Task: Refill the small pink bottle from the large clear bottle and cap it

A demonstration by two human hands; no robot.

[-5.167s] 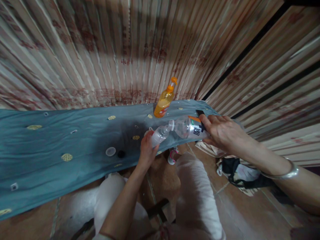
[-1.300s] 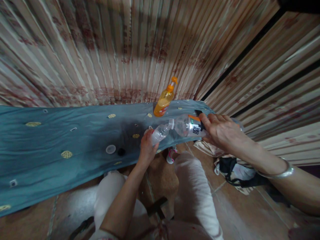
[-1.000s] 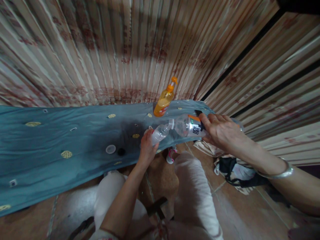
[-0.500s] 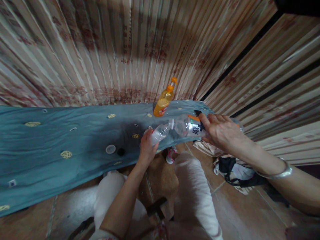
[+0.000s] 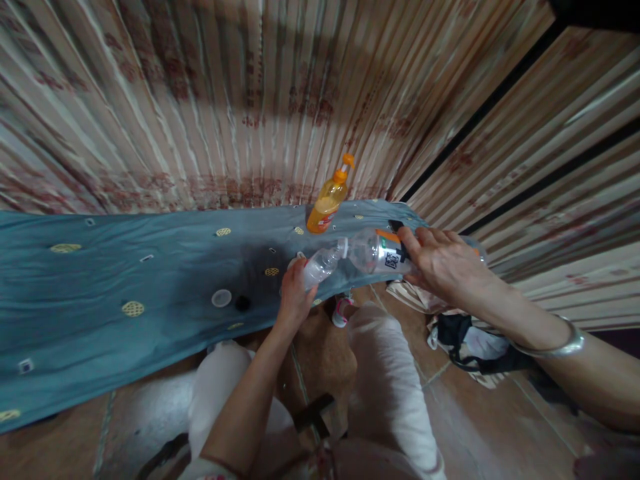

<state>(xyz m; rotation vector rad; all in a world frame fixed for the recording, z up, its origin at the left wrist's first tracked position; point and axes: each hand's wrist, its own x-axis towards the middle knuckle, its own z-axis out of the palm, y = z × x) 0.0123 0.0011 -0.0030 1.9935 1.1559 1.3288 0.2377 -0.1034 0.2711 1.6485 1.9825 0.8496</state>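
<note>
My right hand (image 5: 443, 267) grips a large clear plastic bottle (image 5: 373, 253) with a black and orange label, tipped almost flat with its neck pointing left and down. That neck meets the mouth of a small clear bottle (image 5: 317, 268), which my left hand (image 5: 293, 300) holds closed around its lower part. Both bottles hover over the front edge of a blue patterned cloth (image 5: 125, 280). A silver bangle (image 5: 555, 343) sits on my right wrist.
An orange-capped bottle of yellow liquid (image 5: 327, 197) stands on the cloth near the striped curtain. A white cap (image 5: 221, 298) and a dark cap (image 5: 243, 304) lie on the cloth to the left. A black and white bag (image 5: 475, 347) rests on the tiled floor at right.
Nothing has visibly changed; both hands and both bottles keep the same position through all frames.
</note>
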